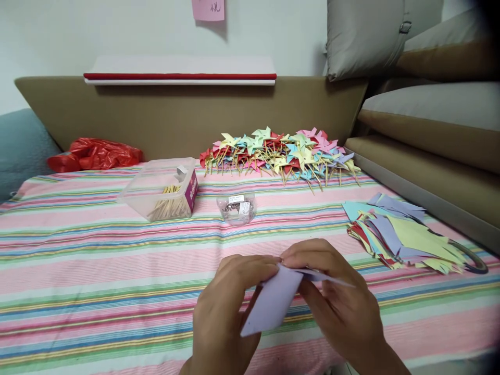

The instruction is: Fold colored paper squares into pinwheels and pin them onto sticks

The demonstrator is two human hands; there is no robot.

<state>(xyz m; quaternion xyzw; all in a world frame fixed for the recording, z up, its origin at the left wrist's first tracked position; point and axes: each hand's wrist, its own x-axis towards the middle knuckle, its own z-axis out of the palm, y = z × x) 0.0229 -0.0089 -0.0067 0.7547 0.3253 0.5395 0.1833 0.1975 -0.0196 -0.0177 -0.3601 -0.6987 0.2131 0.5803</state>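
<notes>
A lavender sheet of paper (273, 299), cut into flaps, is held up between both hands above the striped cloth. My left hand (228, 302) is closed on its left side, thumb and fingers pinching near the top middle. From the other side my right hand (336, 297) grips the same paper, its fingertips meeting the left ones. One flap hangs down toward me and another sticks out to the right across my right palm. The fingertips hide the point where they pinch.
Finished paper pinwheels (273, 151) lie heaped at the back. A clear box (135, 182) holds wooden sticks (170, 203); a small tub (236, 209) holds tiny metal pieces. Cut paper (406, 234) and a dark-handled tool (478, 260) lie right. A red plastic bag (103, 153) sits back left.
</notes>
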